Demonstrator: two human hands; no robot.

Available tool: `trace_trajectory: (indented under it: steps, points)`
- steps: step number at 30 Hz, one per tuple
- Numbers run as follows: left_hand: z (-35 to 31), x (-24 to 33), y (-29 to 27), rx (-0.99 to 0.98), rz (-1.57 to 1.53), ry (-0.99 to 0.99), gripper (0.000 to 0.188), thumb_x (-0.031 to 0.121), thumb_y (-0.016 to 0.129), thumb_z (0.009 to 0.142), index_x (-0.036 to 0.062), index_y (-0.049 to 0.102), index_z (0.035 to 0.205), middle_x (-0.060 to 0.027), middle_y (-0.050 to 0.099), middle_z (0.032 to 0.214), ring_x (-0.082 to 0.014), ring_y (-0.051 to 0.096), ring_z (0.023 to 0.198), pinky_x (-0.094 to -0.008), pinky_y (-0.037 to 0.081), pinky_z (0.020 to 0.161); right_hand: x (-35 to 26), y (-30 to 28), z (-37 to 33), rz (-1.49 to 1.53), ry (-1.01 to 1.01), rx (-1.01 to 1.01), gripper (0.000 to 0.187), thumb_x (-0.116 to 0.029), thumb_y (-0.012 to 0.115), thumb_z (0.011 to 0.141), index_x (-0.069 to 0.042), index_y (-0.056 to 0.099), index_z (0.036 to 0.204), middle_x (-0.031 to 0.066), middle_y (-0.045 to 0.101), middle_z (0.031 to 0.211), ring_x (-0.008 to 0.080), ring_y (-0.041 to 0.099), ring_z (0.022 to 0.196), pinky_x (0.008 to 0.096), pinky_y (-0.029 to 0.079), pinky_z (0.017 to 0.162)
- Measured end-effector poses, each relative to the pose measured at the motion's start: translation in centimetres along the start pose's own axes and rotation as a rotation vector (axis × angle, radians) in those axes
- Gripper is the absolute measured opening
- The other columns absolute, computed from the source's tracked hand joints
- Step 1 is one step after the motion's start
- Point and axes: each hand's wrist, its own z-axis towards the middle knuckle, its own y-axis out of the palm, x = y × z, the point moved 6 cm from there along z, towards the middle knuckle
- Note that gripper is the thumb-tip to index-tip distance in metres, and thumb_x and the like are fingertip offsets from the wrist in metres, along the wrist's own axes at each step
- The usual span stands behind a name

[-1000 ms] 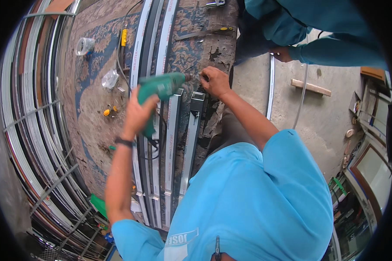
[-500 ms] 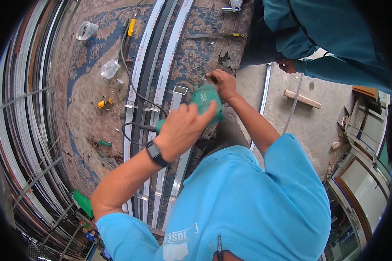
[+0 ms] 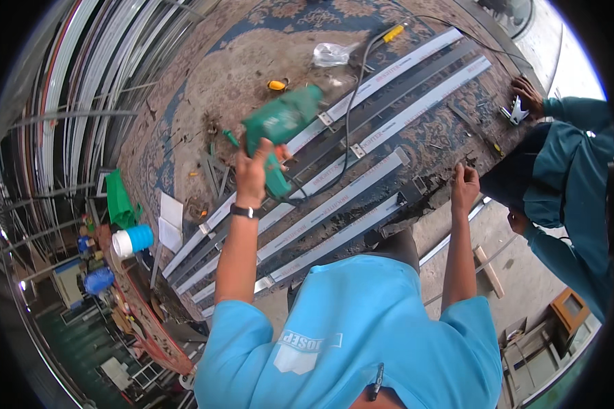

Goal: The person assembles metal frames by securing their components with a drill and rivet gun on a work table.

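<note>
My left hand (image 3: pixel 251 176) is closed around the handle of a green power drill (image 3: pixel 280 117), held up over the carpet and slightly blurred by motion. A dark cord runs from the drill across long metal profiles (image 3: pixel 382 133) with white protective film. At the carpet's worn near edge is my right hand (image 3: pixel 465 183), its fingertips pinched together; whatever they hold is too small to make out. Just left of it lie the ends of two shorter profiles (image 3: pixel 396 160), one with a dark open end.
A co-worker in dark teal stands at the right, one hand (image 3: pixel 527 94) by a silver clamp-like tool (image 3: pixel 517 112). A plastic bag (image 3: pixel 332 54), a yellow tape measure (image 3: pixel 277 85) and hand tools lie on the patterned carpet (image 3: pixel 232 65). A blue-and-white jug (image 3: pixel 133 240) stands at left.
My left hand has carried the drill away from my right hand, to the left over the carpet. My hands are now far apart. The view has turned, showing more of the left side.
</note>
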Motion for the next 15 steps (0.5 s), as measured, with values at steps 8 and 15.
trace_trajectory:
  steps: [8, 15]
  points:
    - [8.6, -13.5, -15.6, 0.264, -0.720, -0.118, 0.052, 0.052, 0.055, 0.105, 0.0008, 0.058, 0.116, -0.0097, 0.067, 0.102, -0.0179, 0.065, 0.083, -0.0301, 0.057, 0.070, -5.6, 0.7, -6.8, -0.376, -0.479, -0.217, 0.015, -0.011, 0.073, 0.087, -0.001, 0.064, 0.093, 0.0098, 0.068, 0.074, 0.0173, 0.067, 0.067, 0.0324, 0.053, 0.064]
    - [11.1, -18.5, -16.8, 0.497, -0.698, -0.188, 0.055, 0.051, 0.044, 0.110, -0.0019, 0.056, 0.115, -0.0136, 0.066, 0.105, -0.0250, 0.066, 0.095, -0.0366, 0.056, 0.081, -6.5, 4.0, -10.5, -0.595, -0.435, -0.329, 0.018, -0.013, 0.077, 0.082, -0.005, 0.063, 0.090, 0.0147, 0.067, 0.082, 0.0351, 0.068, 0.082, 0.0436, 0.054, 0.073]
